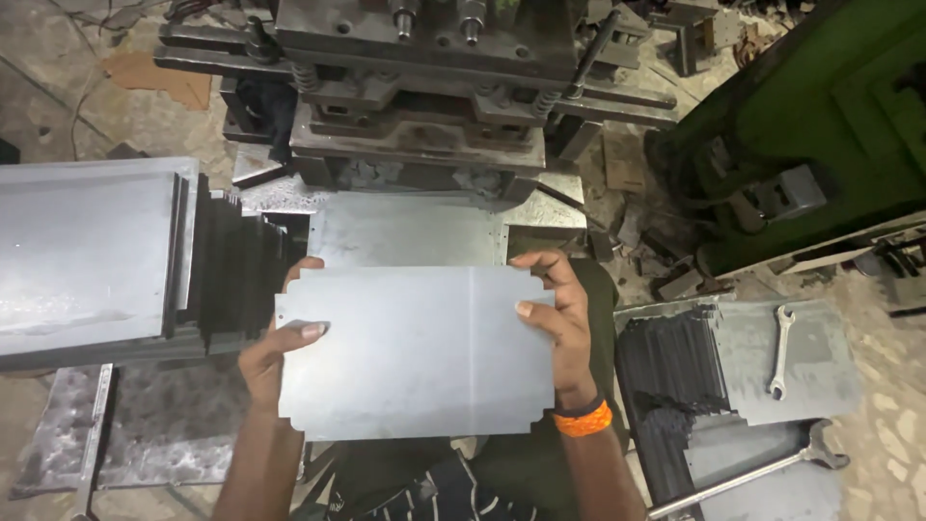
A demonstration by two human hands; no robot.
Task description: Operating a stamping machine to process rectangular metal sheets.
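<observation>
Both hands (280, 352) gripping metal sheet (410, 352) edges

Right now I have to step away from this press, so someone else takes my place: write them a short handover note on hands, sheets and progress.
Left hand grips the left edge of the notched metal sheet; right hand, orange wristband, grips its right edge. The sheet is held flat in front of the press, not yet in the die.
Another sheet lies on the press bed under the die.
Stack of sheets on the left; another stack on the right with a small spanner on top and a larger one below.
Left: the held sheet is not pressed yet, as far as shown.
</observation>
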